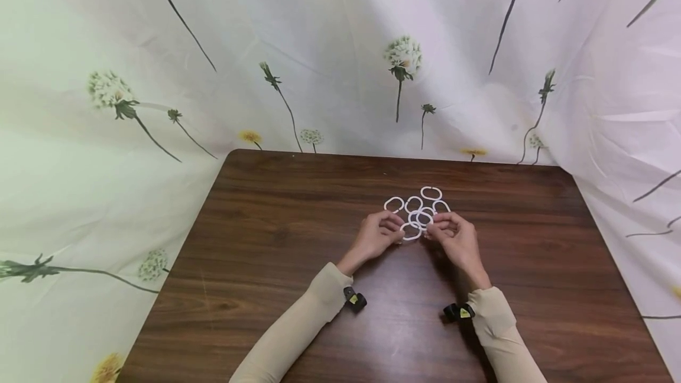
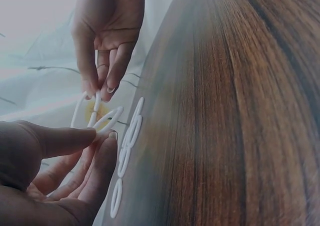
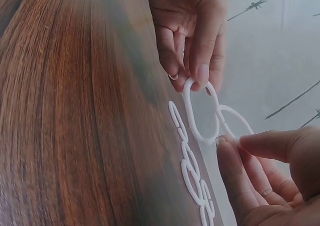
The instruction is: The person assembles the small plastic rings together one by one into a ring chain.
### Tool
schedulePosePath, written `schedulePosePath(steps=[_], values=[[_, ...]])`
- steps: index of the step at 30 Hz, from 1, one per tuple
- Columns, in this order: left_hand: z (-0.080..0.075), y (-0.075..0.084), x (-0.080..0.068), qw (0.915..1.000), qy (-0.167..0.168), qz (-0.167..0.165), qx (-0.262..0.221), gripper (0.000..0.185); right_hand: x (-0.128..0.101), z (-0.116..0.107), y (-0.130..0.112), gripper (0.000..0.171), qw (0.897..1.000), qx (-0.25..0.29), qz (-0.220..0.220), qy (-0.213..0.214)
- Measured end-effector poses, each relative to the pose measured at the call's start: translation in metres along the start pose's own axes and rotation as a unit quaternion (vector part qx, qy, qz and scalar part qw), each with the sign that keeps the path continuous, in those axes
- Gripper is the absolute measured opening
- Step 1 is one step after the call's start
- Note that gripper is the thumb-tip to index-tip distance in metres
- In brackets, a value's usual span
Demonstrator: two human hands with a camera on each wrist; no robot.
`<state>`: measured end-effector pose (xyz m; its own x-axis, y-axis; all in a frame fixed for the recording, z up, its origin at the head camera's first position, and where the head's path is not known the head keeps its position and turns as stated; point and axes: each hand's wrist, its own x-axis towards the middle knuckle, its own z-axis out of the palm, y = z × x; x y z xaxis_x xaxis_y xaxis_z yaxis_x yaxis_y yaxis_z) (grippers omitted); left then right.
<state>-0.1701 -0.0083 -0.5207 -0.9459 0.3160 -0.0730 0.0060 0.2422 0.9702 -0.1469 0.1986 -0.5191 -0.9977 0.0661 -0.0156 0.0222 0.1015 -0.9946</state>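
**Two hands, two white rings, held off the table**

Head view: both hands meet just right of frame centre over the dark wood table. Left hand and right hand each pinch a white plastic ring; the held rings sit between the fingertips, at the near edge of a small cluster.

Right wrist view: the left hand, upper middle of the frame, clamps the top of one oval ring between thumb and forefinger. The right hand, lower right, pinches a second ring that overlaps the first. Whether the two are interlinked or only crossed, I cannot tell.

Left wrist view agrees: right hand at the top, fingertips closed on a ring; left hand at lower left, thumb and finger on the other.

Judgement: fingertip grips at opposite ends leave each ring's loop free, likely to let one ring turn against the other.

Loose rings lie flat on the table just beyond the hands, near but apart from the fingers. A flower-print curtain hangs behind.
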Motion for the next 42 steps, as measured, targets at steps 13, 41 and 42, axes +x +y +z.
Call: schedulePosePath(steps=[13,41,42], values=[[0.0,-0.004,0.003,0.9999,0.013,0.001,-0.006,0.02,0.004,0.006,0.006,0.03,1.0,0.009,-0.011,0.0],[-0.005,-0.003,-0.001,0.9996,0.028,-0.002,0.002,0.02,-0.001,0.004,0.002,0.029,1.0,0.019,-0.021,0.012],[-0.006,-0.003,0.0,0.9996,0.029,0.0,0.003,0.02,0.0,0.003,0.002,0.027,0.999,0.02,-0.024,0.015]])
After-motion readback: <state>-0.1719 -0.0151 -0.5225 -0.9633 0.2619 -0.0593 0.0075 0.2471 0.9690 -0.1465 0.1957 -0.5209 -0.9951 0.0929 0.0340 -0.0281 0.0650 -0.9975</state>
